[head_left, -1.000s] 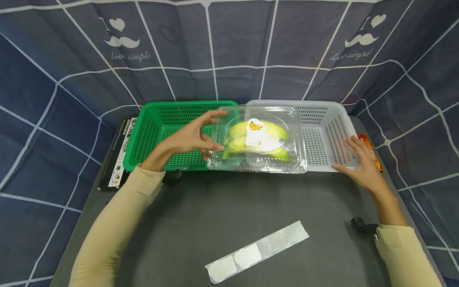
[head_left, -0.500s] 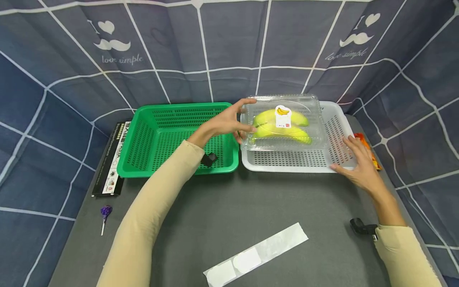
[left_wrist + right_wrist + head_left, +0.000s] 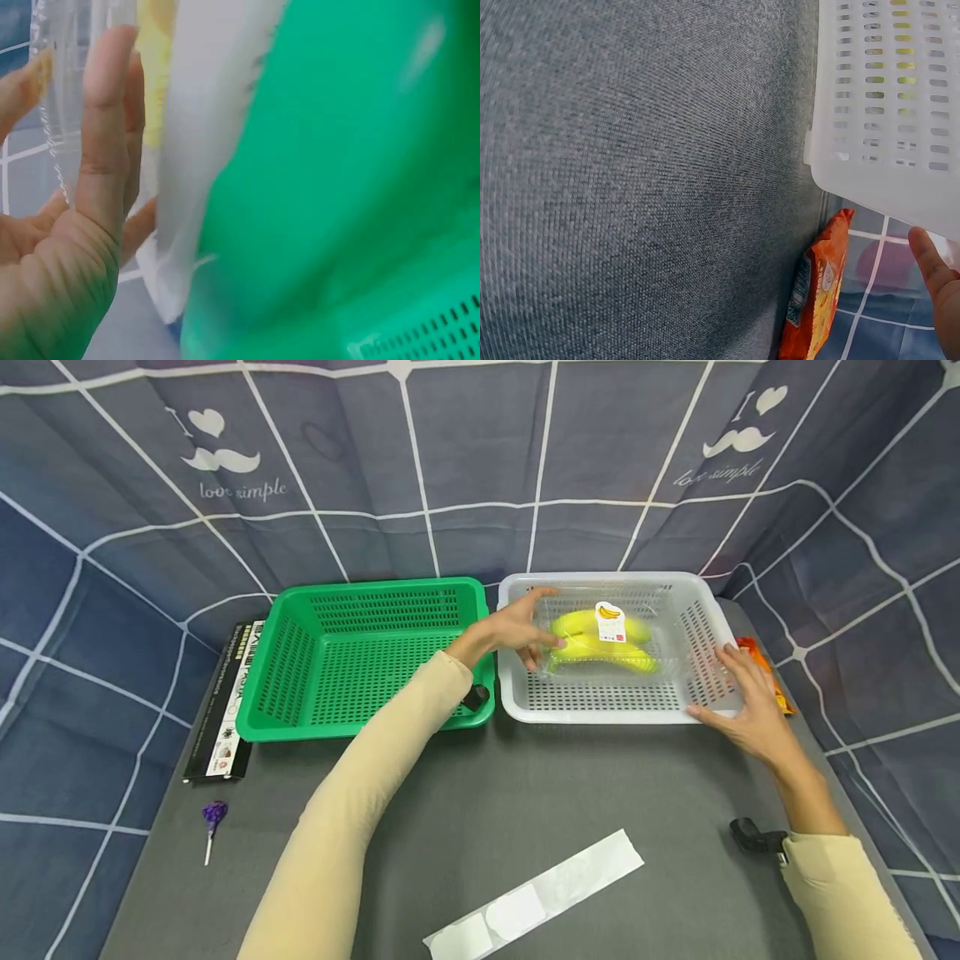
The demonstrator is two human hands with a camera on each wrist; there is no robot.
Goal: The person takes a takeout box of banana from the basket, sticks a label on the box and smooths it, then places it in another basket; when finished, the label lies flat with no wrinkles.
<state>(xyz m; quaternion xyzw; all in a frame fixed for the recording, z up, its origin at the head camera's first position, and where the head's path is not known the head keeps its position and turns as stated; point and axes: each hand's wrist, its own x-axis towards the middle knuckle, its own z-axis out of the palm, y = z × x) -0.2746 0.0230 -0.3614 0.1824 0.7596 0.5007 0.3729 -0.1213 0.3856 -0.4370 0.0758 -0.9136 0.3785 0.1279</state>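
In the head view, a clear plastic clamshell box (image 3: 588,670) with yellow-green bananas (image 3: 600,652) inside sits low within the white basket (image 3: 600,717). On its lid is a white sticker (image 3: 611,622) printed with bananas. My left hand (image 3: 517,628) grips the box's left end between thumb and fingers, reaching over the basket's left rim. In the left wrist view the fingers (image 3: 105,142) overlap the clear plastic edge. My right hand (image 3: 753,710) rests spread across the basket's front right corner, thumb on the front rim and fingers along the right side.
Left of the white basket stands a green basket (image 3: 258,714), under my left forearm. A black box (image 3: 225,714) and a purple lollipop (image 3: 213,814) lie farther left. An orange snack packet (image 3: 765,672) is beyond the right hand. A strip of white stickers (image 3: 536,897) lies in front.
My left hand has carried the banana box rightward from over the green basket and lowered it into the white basket. My right hand has stayed at the basket's corner.
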